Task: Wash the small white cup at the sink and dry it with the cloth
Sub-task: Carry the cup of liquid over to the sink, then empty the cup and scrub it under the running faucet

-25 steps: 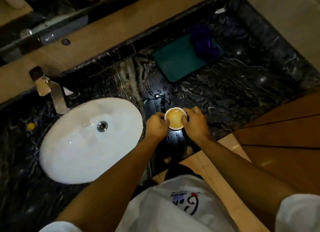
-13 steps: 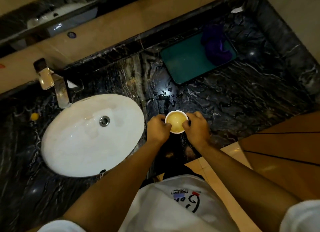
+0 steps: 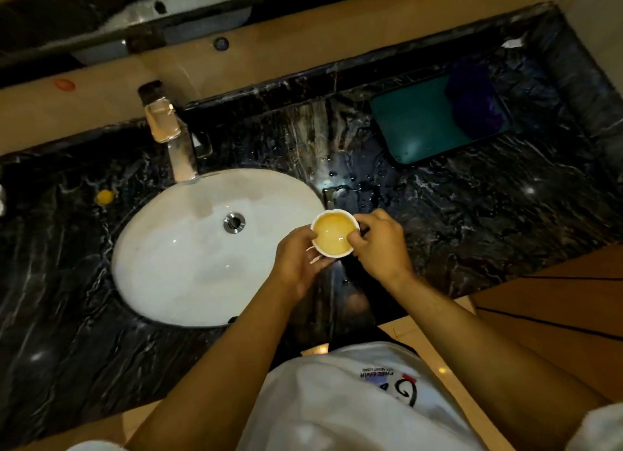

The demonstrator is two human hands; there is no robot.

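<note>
Cup (image 3: 333, 234), small and white with yellowish liquid inside, sits upright between both hands at the right edge of the sink (image 3: 188, 265), half over the basin and half over the dark marble worktop (image 3: 472, 221). Taking the sink as the landmark and reading from left: a small yellow spot lies on the stone to its left, the tap (image 3: 172, 140) stands at its far rim, and the drain (image 3: 234, 222) is near the middle of the bowl. The left hand (image 3: 298, 260) cradles the cup's near-left side, its grip closed on the wall; the right hand (image 3: 379, 245) pinches the rim and right side, likewise holding the cup. Well to the right of the sink, at the back, a green tray (image 3: 421, 127) holds a purple cloth (image 3: 475, 103).

To my eye the job in hand is carrying it over the bowl. Keep it level until it is fully above the basin, then tip towards the drain, low, so nothing splashes onto the wet stone. One hand will be needed for the tap.
</note>
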